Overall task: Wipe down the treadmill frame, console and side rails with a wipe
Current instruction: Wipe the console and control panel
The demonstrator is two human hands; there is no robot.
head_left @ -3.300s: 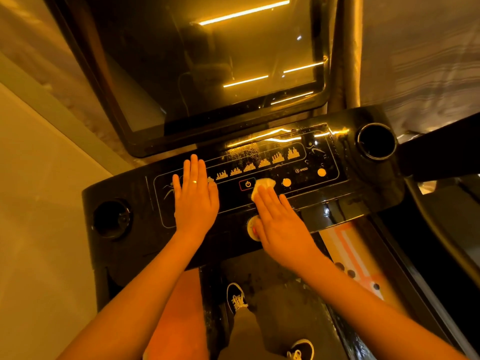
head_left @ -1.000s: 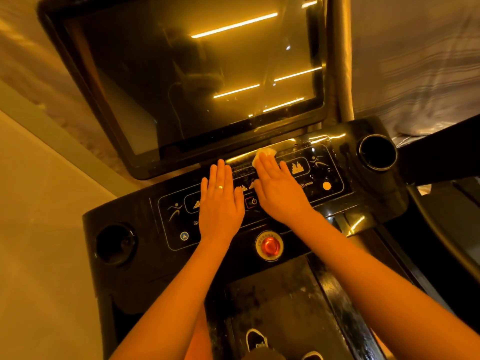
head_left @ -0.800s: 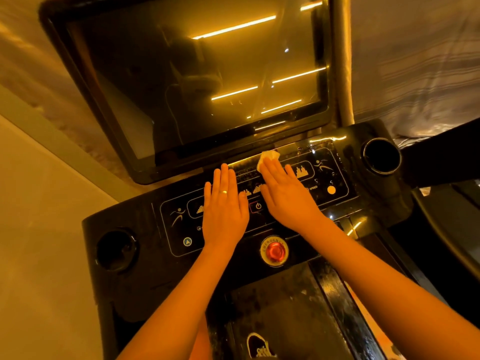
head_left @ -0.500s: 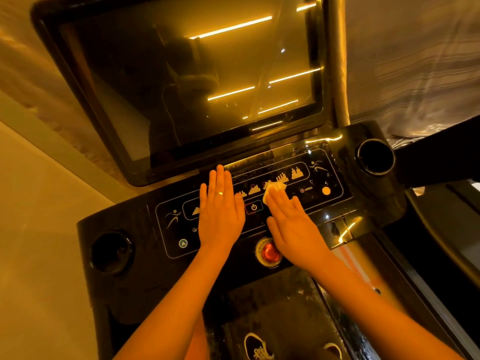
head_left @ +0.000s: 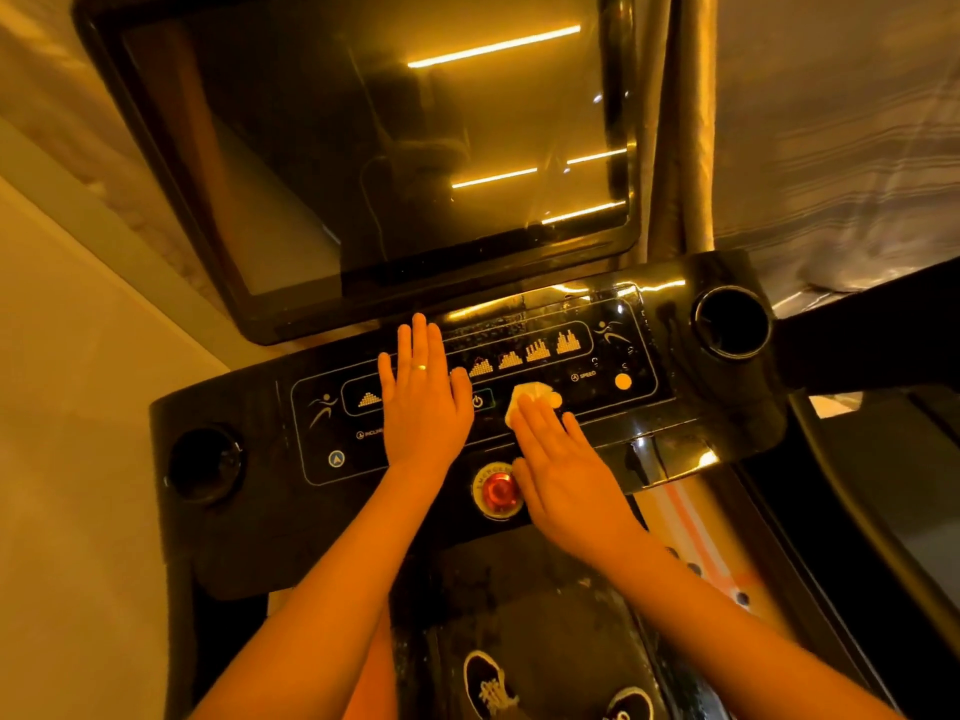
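Observation:
The treadmill's black console (head_left: 670, 407) fills the middle of the head view, with a printed button panel and a dark screen (head_left: 363, 148) above it. My right hand (head_left: 563, 470) lies flat with straight fingers and presses a small white wipe (head_left: 532, 394) onto the panel, right of the power symbol. Only the wipe's far edge shows past the fingertips. My left hand (head_left: 423, 397), with a ring on one finger, rests flat and empty on the panel's middle left.
A red emergency button (head_left: 496, 491) sits just left of my right palm. Round cup holders sit at the console's left end (head_left: 205, 462) and right end (head_left: 732, 322). A side rail (head_left: 883, 324) runs off to the right. My shoes (head_left: 493, 685) stand on the belt below.
My right hand has slid the wipe from the panel's top edge down toward me, across the button row. My left hand has stayed flat on the panel.

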